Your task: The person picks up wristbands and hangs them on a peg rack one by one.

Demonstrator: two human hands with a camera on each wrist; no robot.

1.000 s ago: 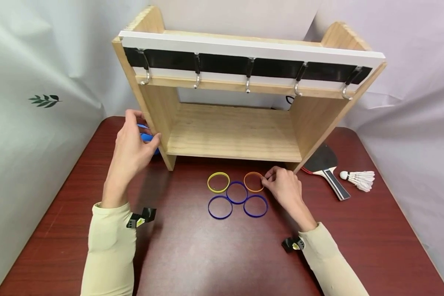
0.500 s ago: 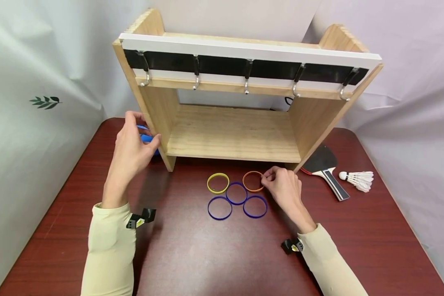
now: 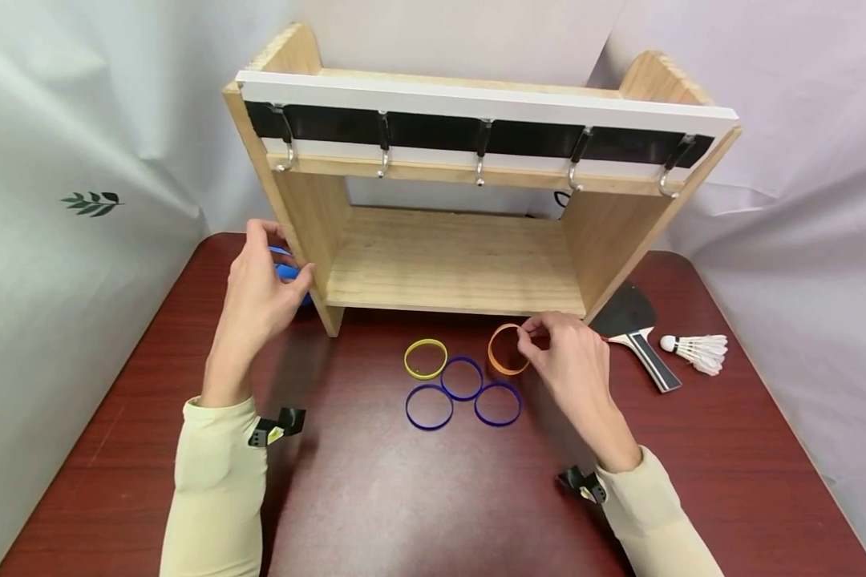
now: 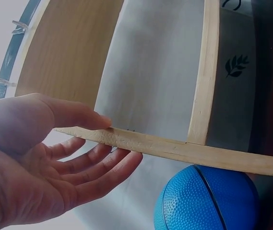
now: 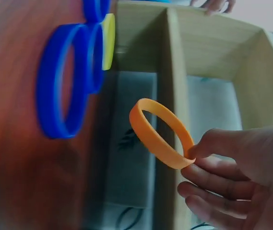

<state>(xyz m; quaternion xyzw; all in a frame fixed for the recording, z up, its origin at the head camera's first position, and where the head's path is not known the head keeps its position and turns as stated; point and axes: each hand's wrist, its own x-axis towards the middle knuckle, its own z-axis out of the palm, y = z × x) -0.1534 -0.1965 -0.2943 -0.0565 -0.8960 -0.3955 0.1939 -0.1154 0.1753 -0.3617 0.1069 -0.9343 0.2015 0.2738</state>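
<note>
My right hand point(image 3: 568, 357) pinches the edge of an orange silicone wristband point(image 5: 148, 139) between thumb and forefinger, holding it tilted and raised off the table. Left of it on the table lie a yellow wristband point(image 3: 426, 376) and three blue wristbands point(image 3: 429, 428), edge to edge. At the wooden shelf's point(image 3: 299, 216) left side panel, my left hand point(image 3: 258, 288) grips the edge, thumb on the inner side and fingers on the outer, as the left wrist view shows. A row of several metal hooks point(image 3: 479, 164) runs along the shelf's upper front.
A blue ball point(image 4: 208, 196) sits outside the shelf's left panel, partly hidden in the head view. Right of the shelf lie a table tennis bat point(image 3: 629, 312) and a shuttlecock point(image 3: 696, 353). Pale fabric point(image 3: 87, 120) surrounds the table point(image 3: 418, 505).
My right hand has lifted the orange wristband off the table and shifted slightly right with it, away from the other wristbands. My left hand keeps its grip on the shelf panel.
</note>
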